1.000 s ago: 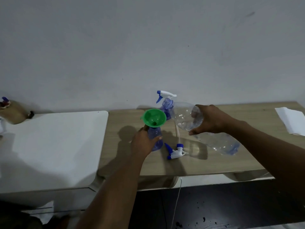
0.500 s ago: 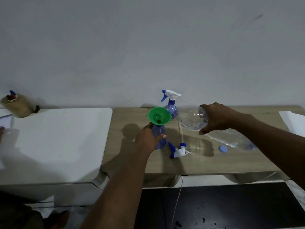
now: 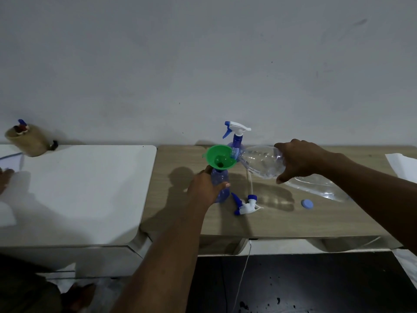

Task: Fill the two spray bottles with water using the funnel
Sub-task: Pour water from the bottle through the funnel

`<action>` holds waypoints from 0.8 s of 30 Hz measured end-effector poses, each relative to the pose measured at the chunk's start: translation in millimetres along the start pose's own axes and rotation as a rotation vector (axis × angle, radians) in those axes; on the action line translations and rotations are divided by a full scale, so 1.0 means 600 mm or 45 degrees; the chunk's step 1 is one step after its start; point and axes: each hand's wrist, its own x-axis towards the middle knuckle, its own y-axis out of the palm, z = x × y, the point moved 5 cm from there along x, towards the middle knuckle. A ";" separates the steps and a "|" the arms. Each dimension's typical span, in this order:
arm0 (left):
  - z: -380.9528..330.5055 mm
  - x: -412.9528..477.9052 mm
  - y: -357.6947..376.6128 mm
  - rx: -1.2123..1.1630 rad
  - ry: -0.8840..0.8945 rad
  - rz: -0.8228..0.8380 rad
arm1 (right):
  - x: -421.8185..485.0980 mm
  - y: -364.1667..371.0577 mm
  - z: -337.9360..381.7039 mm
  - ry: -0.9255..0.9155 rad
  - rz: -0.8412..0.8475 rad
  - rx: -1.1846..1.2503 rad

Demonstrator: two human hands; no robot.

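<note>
A white cabinet top [image 3: 85,188] fills the left side, butted against a wooden worktop [image 3: 282,220] that runs to the right edge; both stand against a plain pale wall. At the cabinet top's back left corner sits a tan rounded container [image 3: 28,141] with a small blue and red piece on top, too dim to identify.

On the wooden worktop, near its back left corner, a blue spray bottle [image 3: 220,185] stands upright without its sprayer. The left hand [image 3: 206,188] is wrapped around the body of this bottle, fingers closed firmly on it. A green funnel [image 3: 220,158] sits in the bottle's neck, its wide mouth facing up.

Just behind the funnel, close to the worktop's back edge, a second spray bottle [image 3: 235,141] stands with its white and blue trigger head screwed on. In front, towards the worktop's front edge, a loose trigger sprayer [image 3: 246,205] lies on its side, its thin dip tube trailing back.

The right hand [image 3: 300,160] grips a clear plastic water bottle [image 3: 259,161] from above, tipped sideways with its blue-ringed neck touching the funnel's right rim. Whether water is flowing is not clear. A round blue cap [image 3: 307,204] lies on the worktop right of the loose sprayer. Behind it lies crumpled clear plastic [image 3: 316,186]. White paper [image 3: 402,164] rests at the back right corner.
</note>
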 end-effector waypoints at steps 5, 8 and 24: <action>-0.006 -0.005 -0.007 0.011 0.028 -0.040 | 0.000 -0.003 0.007 0.011 0.010 -0.075; -0.008 -0.005 -0.007 0.016 0.027 -0.043 | -0.001 -0.009 0.013 0.014 0.011 -0.100; -0.007 -0.006 -0.008 -0.011 0.044 -0.068 | -0.001 -0.027 0.016 0.021 0.041 -0.188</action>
